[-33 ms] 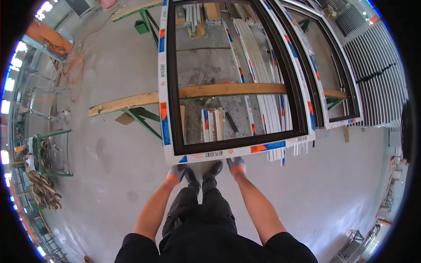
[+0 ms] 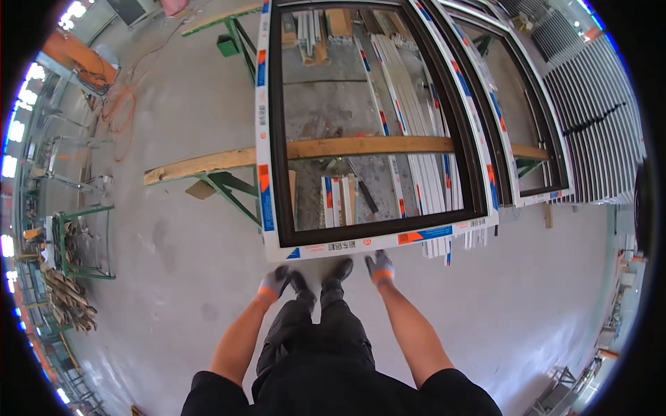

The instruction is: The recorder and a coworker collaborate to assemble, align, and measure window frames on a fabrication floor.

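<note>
A large rectangular window frame (image 2: 277, 139), dark inside with white protective film along its edges, rests flat across wooden-topped trestles. Just off its near edge, my left hand (image 2: 274, 283) in a grey glove with an orange cuff is open and holds nothing. My right hand (image 2: 379, 267), gloved alike, is also apart from the near edge, its fingers loosely spread. To the right of this frame lies a second dark frame (image 2: 548, 190) with film on its border.
A wooden beam (image 2: 201, 165) on green legs juts out left of the frame. Long white profiles (image 2: 409, 125) and a hammer-like tool (image 2: 366, 195) lie below the frame opening. Stacked slats (image 2: 590, 118) stand at the right. A green metal stand (image 2: 87, 243) and scrap pieces (image 2: 69, 298) are at the left.
Both hands have come off the frame's near edge and drawn back a little toward me. The frame sits slightly shifted in view, with its surroundings.
</note>
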Available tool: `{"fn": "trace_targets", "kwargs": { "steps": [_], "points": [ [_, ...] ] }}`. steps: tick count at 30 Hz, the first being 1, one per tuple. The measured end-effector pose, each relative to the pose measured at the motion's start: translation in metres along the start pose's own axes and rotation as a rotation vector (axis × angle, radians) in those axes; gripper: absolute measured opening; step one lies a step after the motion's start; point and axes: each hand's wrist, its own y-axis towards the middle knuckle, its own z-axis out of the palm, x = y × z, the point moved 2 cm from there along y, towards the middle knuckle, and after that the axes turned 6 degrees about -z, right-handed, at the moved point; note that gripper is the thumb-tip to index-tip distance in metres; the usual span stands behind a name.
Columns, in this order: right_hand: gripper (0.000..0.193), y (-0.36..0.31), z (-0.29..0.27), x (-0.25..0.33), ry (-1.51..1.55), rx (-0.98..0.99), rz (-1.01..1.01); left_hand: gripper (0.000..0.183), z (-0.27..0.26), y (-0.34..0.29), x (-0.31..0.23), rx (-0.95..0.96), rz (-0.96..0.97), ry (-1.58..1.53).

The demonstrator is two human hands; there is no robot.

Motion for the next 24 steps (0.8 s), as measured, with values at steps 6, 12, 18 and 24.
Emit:
{"fn": "trace_targets", "kwargs": {
  "steps": [6, 12, 18, 24],
  "points": [
    [0.057, -0.095, -0.045, -0.249, -0.885, 0.427, 0.029, 0.028, -0.097, -0.108, 0.118, -0.488, -0.317, -0.479],
    [0.029, -0.154, -0.016, -0.219, -1.127, 0.793, -0.038, 0.032, -0.399, -0.184, -0.011, -0.99, 0.229, -0.61],
    [0.01, -0.105, 0.079, -0.042, -0.154, 0.244, 0.115, 0.029, -0.567, -0.254, -0.014, -1.233, 0.678, -0.188],
    [0.02, -0.122, 0.205, 0.167, -0.46, 0.474, -0.059, 0.027, -0.667, -0.263, 0.076, -1.249, 0.719, -0.128]
  ]
}}
